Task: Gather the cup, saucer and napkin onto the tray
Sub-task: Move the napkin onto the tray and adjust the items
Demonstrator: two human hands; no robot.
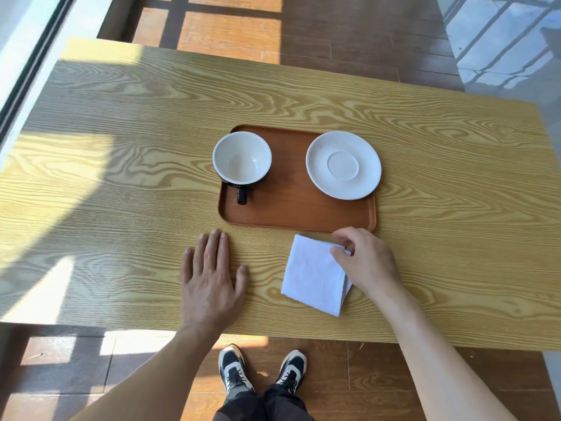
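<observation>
A brown tray lies in the middle of the wooden table. On its left part stands a cup, white inside and black outside, handle pointing toward me. A white saucer rests on the tray's right part, its edge reaching over the tray's right rim. A folded white napkin lies on the table just in front of the tray's near right corner. My right hand pinches the napkin's upper right corner between thumb and fingers. My left hand rests flat on the table, fingers spread, left of the napkin.
The wooden table has its near edge close to my feet and its left side by a window frame. Sunlight patches fall on the table's left part. Wooden floor lies beyond the far edge.
</observation>
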